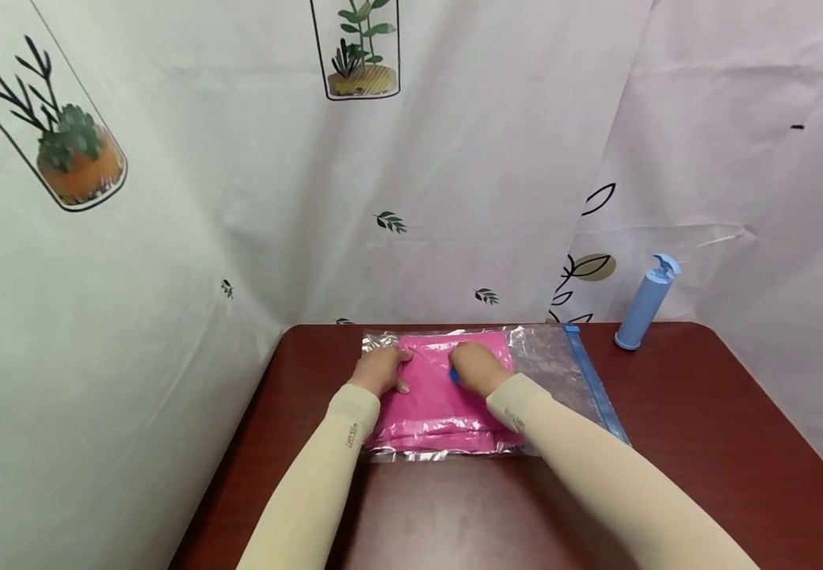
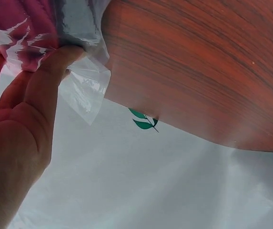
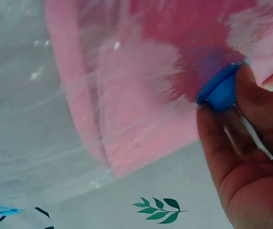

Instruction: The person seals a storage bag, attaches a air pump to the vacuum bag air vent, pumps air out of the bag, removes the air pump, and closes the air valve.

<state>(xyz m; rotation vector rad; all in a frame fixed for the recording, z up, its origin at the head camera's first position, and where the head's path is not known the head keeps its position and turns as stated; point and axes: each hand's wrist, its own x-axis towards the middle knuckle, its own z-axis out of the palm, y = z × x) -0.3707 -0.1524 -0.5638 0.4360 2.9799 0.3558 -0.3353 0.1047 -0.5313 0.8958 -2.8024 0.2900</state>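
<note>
A clear plastic storage bag (image 1: 542, 360) lies flat on the table with folded pink fabric (image 1: 425, 396) inside. In the head view my left hand (image 1: 380, 370) rests on the bag's left part, thumb and fingers spread over the plastic. The left wrist view shows its fingers (image 2: 45, 81) fairly straight, touching the bag by a loose clear corner. Over the middle of the fabric, my right hand (image 1: 477, 368) pinches a round blue valve cap (image 3: 221, 88) between thumb and fingers. A thin pale strip shows below the cap, its nature unclear.
A light blue hand pump (image 1: 645, 309) stands upright at the table's back right. Along the bag's right end runs a blue zip strip (image 1: 592, 380). The dark red-brown table (image 1: 725, 451) meets a patterned cloth wall (image 1: 454, 198) behind and at the sides.
</note>
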